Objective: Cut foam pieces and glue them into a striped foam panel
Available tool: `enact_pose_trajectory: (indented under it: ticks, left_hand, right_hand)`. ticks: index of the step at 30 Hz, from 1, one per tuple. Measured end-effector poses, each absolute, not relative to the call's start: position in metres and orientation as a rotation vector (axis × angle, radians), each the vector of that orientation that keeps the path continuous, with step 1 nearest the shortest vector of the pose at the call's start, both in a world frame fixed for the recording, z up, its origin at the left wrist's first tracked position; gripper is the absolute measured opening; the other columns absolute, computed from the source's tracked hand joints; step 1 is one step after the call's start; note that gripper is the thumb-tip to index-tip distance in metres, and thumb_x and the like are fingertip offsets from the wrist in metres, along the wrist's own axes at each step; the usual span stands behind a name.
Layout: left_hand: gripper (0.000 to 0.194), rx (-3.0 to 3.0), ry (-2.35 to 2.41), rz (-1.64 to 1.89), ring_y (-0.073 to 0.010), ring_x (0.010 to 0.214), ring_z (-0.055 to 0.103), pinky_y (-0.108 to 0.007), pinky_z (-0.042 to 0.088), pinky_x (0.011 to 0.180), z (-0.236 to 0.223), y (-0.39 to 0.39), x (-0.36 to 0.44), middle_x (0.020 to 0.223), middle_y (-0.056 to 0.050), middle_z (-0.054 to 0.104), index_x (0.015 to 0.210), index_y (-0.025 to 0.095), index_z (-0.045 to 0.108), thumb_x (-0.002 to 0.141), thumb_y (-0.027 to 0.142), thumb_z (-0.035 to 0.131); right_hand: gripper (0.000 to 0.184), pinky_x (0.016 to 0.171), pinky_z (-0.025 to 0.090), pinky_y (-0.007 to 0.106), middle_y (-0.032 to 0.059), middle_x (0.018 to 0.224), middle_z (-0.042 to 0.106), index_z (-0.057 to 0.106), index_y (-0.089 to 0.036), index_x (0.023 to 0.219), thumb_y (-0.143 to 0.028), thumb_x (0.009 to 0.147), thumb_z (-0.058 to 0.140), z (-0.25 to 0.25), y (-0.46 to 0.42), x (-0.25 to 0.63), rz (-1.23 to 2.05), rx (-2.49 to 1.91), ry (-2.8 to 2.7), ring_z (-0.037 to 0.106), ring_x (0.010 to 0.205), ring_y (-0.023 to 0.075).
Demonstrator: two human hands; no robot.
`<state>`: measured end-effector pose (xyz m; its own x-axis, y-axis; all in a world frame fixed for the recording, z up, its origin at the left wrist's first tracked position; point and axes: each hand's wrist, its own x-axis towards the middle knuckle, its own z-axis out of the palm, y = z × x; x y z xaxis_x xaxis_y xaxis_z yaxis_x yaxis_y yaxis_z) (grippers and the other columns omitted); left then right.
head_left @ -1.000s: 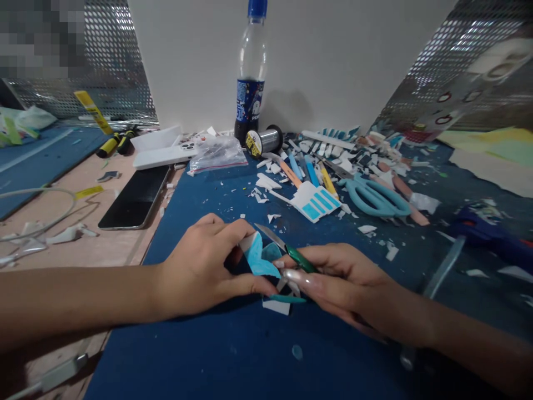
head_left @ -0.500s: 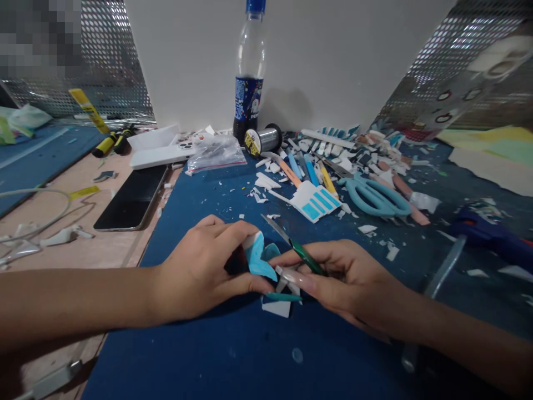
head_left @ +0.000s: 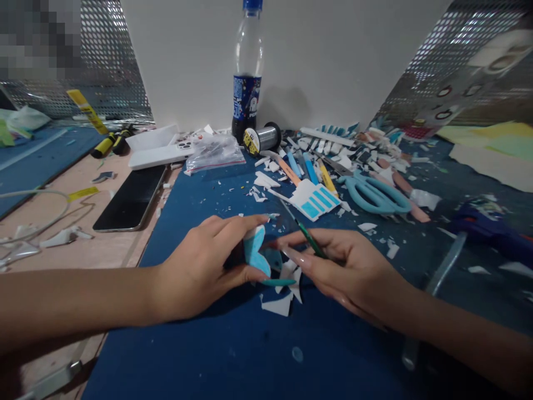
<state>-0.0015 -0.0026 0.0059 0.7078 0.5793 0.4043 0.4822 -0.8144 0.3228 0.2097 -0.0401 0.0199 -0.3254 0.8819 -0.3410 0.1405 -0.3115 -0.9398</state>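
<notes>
My left hand (head_left: 212, 264) is closed on a small blue-and-white craft piece (head_left: 256, 250) with two rounded lobes, pinched between thumb and fingers. A thin teal strip (head_left: 278, 282) sticks out by the thumb tip; whether it joins the piece I cannot tell. My right hand (head_left: 345, 272) grips a craft knife with a green handle (head_left: 310, 239), its slim blade pointing up and away to the left. The right fingertips are close to the piece, apart from its lobes. White scraps (head_left: 278, 304) lie on the blue mat (head_left: 208, 355) below the hands.
Light-blue scissors (head_left: 375, 191), a white-and-blue striped cutout (head_left: 315, 200) and many offcuts lie beyond my hands. A wire spool (head_left: 262, 139) and a bottle (head_left: 246, 89) stand at the back. A phone (head_left: 131, 197) lies left, a blue glue gun (head_left: 491, 228) right.
The blue-and-white piece has turned so its two lobes face right. My right hand has drawn slightly up and away from it, and the knife blade now shows edge-on.
</notes>
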Motion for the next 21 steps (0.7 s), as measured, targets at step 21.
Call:
enact_pose_trajectory:
  ticks: [21]
  left_hand:
    - [0.056,2.356,0.625,0.745,-0.0152,0.082,0.047,-0.03,0.047,0.072,0.008,0.008,0.004,0.089,-0.003,0.044,0.129,0.017,0.048,0.08,0.04,0.064]
  right_hand:
    - [0.034,0.024,0.026,0.012,-0.0106,0.031,0.044,0.061,-0.012,0.106,-0.037,0.085,0.057,0.021,-0.04,0.205,1.931,-1.263,-1.325,0.03,0.02,0.0041]
